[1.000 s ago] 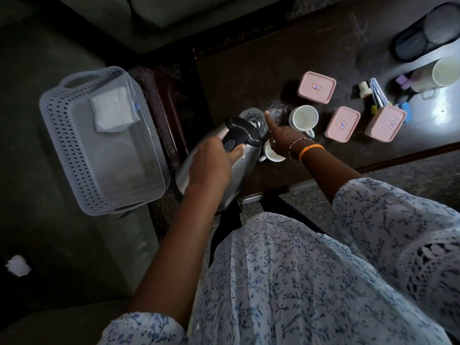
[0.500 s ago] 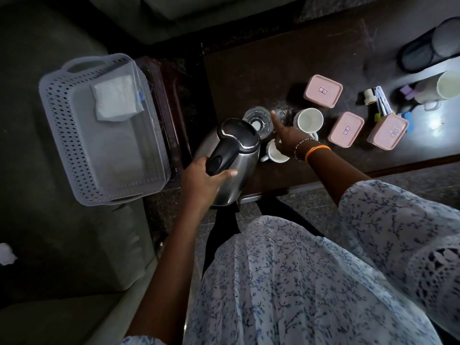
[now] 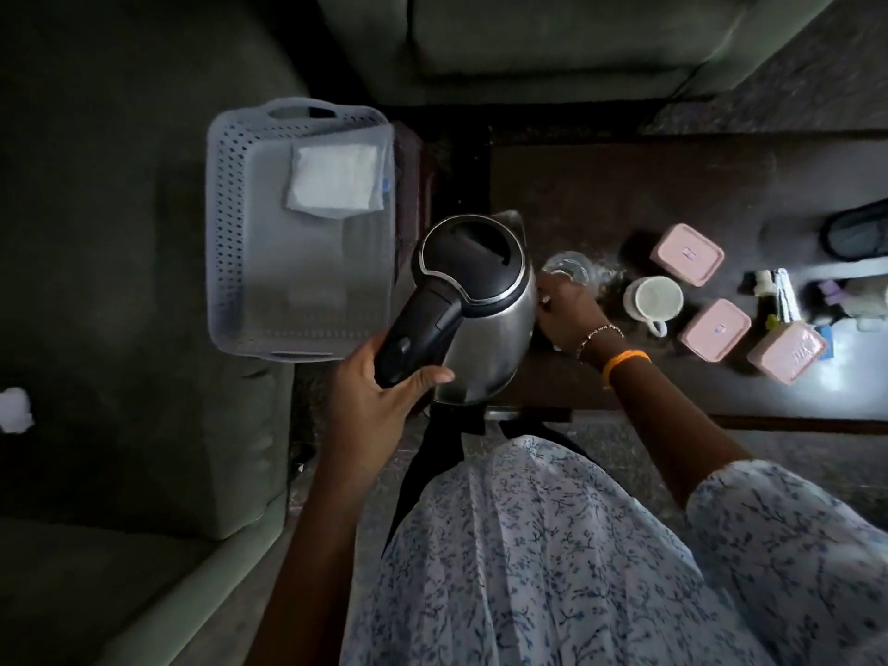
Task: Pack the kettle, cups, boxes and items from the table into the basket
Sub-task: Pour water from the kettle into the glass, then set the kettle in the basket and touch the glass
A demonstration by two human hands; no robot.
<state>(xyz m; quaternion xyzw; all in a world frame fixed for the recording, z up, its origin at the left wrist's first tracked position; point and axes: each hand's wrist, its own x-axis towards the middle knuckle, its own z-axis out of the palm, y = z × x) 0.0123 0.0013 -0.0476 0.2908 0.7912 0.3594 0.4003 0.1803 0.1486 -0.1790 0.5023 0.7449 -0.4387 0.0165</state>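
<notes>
My left hand [image 3: 379, 391] grips the black handle of the steel kettle [image 3: 485, 329], which hangs upright in the air between the dark table [image 3: 624, 185] and the pale perforated basket [image 3: 226, 233]. My right hand [image 3: 569, 314] lies on the table just right of the kettle. Its curled fingers touch a clear glass [image 3: 572, 264] and are partly hidden by the kettle body. A white mug [image 3: 652, 298] stands further right. Three pink lidded boxes [image 3: 687, 254], [image 3: 715, 329], [image 3: 788, 350] sit beyond it.
A folded white cloth [image 3: 334, 182] lies in the basket's far end. The basket rests on a green sofa seat [image 3: 120, 233] left of the table. Small items [image 3: 781, 290] and a dark container [image 3: 860, 235] crowd the table's right end.
The kettle has turned upright and shifted toward the basket in my left hand. My right hand has curled its pointing finger down against the glass.
</notes>
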